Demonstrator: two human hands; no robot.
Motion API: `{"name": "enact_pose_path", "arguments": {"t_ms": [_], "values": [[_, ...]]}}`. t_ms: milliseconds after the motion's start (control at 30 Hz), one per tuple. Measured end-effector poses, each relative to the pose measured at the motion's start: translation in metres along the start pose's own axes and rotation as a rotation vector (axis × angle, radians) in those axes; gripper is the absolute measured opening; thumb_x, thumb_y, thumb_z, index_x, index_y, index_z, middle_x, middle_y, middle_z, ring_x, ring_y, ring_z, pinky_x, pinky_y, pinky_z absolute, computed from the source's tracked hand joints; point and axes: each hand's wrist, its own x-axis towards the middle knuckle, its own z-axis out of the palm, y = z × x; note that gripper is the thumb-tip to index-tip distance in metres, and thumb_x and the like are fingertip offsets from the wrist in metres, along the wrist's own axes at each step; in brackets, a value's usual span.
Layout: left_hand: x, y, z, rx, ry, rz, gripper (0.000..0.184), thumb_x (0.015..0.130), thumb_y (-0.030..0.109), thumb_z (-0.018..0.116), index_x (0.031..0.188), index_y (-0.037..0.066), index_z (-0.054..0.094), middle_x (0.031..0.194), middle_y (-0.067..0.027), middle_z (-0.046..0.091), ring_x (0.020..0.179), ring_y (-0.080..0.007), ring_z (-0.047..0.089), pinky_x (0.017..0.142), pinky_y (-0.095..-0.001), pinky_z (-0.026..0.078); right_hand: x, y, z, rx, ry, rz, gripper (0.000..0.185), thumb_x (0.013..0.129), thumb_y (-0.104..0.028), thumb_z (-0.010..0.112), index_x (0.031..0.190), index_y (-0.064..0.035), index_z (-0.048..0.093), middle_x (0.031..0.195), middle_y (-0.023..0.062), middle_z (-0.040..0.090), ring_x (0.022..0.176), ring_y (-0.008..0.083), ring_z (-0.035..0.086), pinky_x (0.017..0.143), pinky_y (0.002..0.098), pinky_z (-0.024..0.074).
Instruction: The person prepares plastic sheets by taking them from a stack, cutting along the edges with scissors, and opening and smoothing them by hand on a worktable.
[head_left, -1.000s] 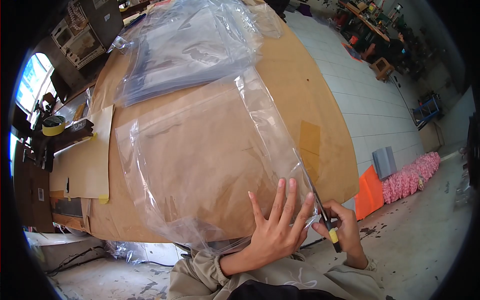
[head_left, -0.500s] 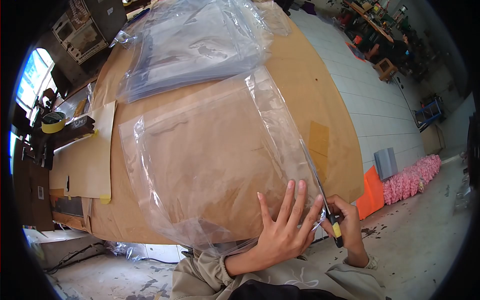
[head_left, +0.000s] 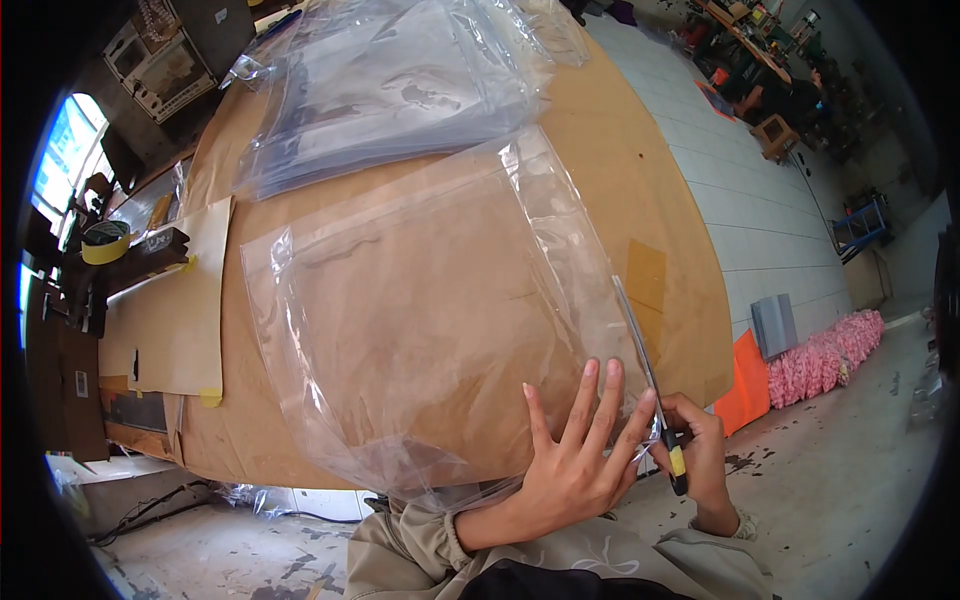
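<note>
A large clear plastic bag or sheet [head_left: 430, 290] lies flat on the brown-covered table [head_left: 600, 130], its near end gathered in loose folds. My left hand [head_left: 585, 455] rests palm down on its lower right part, fingers spread. At the right edge of the plastic, my right hand [head_left: 695, 450] is closed around what looks like long-bladed scissors [head_left: 640, 335] with a black and yellow handle. The blades lie along that edge and point away from me. Some right-hand fingers are hidden behind the handle.
A stack of clear plastic [head_left: 390, 110] covers the table's far end. Brown board [head_left: 175, 310] and a yellow tape roll [head_left: 105, 243] are at left. A tan tape patch [head_left: 647, 295] is stuck at right. On the floor are an orange sheet [head_left: 742, 385] and a pink bundle [head_left: 825, 360].
The plastic and both hands appear slightly farther right, along with the table itself. The blades show a little more clearly beside the plastic's edge. Both hands keep their hold and pose.
</note>
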Motion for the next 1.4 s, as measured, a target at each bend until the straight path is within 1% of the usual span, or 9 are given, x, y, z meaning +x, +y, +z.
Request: {"name": "enact_pose_path", "arguments": {"t_ms": [600, 800, 833, 933, 967, 1067, 1167, 1267, 1400], "values": [[-0.001, -0.001, -0.002, -0.019, -0.017, -0.003, 0.065, 0.077, 0.026, 0.055, 0.138, 0.008, 0.044, 0.142, -0.0291, 0.034, 0.134, -0.0426, 0.033, 0.098, -0.0754, 0.003, 0.004, 0.003, -0.011, 0.043, 0.058, 0.075, 0.027, 0.072, -0.004, 0.076, 0.095, -0.0008, 0.061, 0.057, 0.001, 0.051, 0.053, 0.0036, 0.043, 0.049, 0.0221, 0.036], [-0.002, -0.001, -0.004, -0.024, -0.039, 0.001, 0.065, 0.077, 0.025, 0.057, 0.139, 0.008, 0.043, 0.142, -0.0292, 0.033, 0.135, -0.0425, 0.031, 0.099, -0.0746, 0.003, 0.029, -0.022, -0.047, -0.419, 0.269, 0.098, 0.03, 0.076, -0.009, 0.076, 0.097, 0.0, 0.057, 0.058, 0.003, 0.054, 0.053, 0.0066, 0.051, 0.05, 0.0224, 0.0405], [-0.002, -0.001, -0.006, -0.029, -0.05, 0.002, 0.065, 0.077, 0.025, 0.057, 0.139, 0.008, 0.043, 0.143, -0.0291, 0.033, 0.135, -0.0424, 0.031, 0.099, -0.0745, 0.003, 0.036, -0.021, -0.049, -0.35, 0.261, 0.064, 0.027, 0.079, -0.01, 0.073, 0.099, 0.0005, 0.057, 0.069, 0.0084, 0.059, 0.059, 0.0148, 0.059, 0.056, 0.0262, 0.0448], [-0.006, -0.002, -0.011, -0.032, -0.079, 0.009, 0.066, 0.078, 0.026, 0.057, 0.139, 0.009, 0.043, 0.143, -0.0287, 0.033, 0.136, -0.0418, 0.03, 0.1, -0.0741, 0.003, 0.057, -0.021, -0.05, -1.002, 0.396, -0.641, 0.024, 0.08, -0.008, 0.069, 0.1, 0.0013, 0.059, 0.083, 0.014, 0.062, 0.069, 0.0231, 0.062, 0.065, 0.0322, 0.0483], [-0.008, -0.003, -0.013, -0.029, -0.087, 0.012, 0.066, 0.078, 0.026, 0.057, 0.139, 0.009, 0.042, 0.143, -0.0286, 0.033, 0.136, -0.0416, 0.03, 0.1, -0.074, 0.003, 0.063, -0.032, -0.044, -1.045, 0.427, -0.677, 0.021, 0.084, -0.009, 0.066, 0.1, 0.0017, 0.061, 0.095, 0.0169, 0.061, 0.077, 0.0299, 0.062, 0.071, 0.0359, 0.0495], [-0.012, -0.003, -0.015, -0.015, -0.109, 0.02, 0.066, 0.078, 0.026, 0.058, 0.14, 0.01, 0.042, 0.144, -0.0281, 0.032, 0.136, -0.0412, 0.029, 0.1, -0.0739, 0.003, 0.086, -0.051, -0.02, -0.441, 0.182, -0.607, 0.018, 0.086, -0.012, 0.062, 0.097, 0.0031, 0.061, 0.086, 0.0144, 0.063, 0.071, 0.0266, 0.062, 0.069, 0.0313, 0.0499], [-0.013, -0.005, -0.016, -0.02, -0.115, 0.027, 0.067, 0.078, 0.027, 0.059, 0.14, 0.01, 0.042, 0.143, -0.0279, 0.032, 0.136, -0.0409, 0.03, 0.1, -0.0737, 0.003, 0.112, -0.057, -0.005, 0.043, -0.349, -0.193, 0.019, 0.088, -0.014, 0.06, 0.095, 0.0034, 0.061, 0.077, 0.0124, 0.063, 0.066, 0.0217, 0.062, 0.065, 0.0277, 0.0488], [-0.014, -0.005, -0.017, -0.021, -0.135, 0.021, 0.067, 0.077, 0.027, 0.059, 0.14, 0.011, 0.042, 0.144, -0.028, 0.032, 0.136, -0.041, 0.03, 0.1, -0.0739, 0.004, 0.135, -0.052, -0.004, 0.074, -0.539, -0.208, 0.016, 0.088, -0.013, 0.06, 0.092, 0.0028, 0.06, 0.071, 0.0099, 0.062, 0.061, 0.0161, 0.06, 0.06, 0.025, 0.0464], [-0.015, -0.005, -0.016, -0.011, -0.145, 0.011, 0.068, 0.076, 0.028, 0.06, 0.14, 0.012, 0.042, 0.143, -0.0279, 0.033, 0.135, -0.0411, 0.031, 0.099, -0.0744, 0.005, 0.145, -0.067, -0.016, -0.346, -0.499, -0.644, 0.006, 0.083, -0.006, 0.059, 0.084, -0.0007, 0.059, 0.07, 0.0092, 0.059, 0.064, 0.0217, 0.058, 0.061, 0.029, 0.0464]]}}
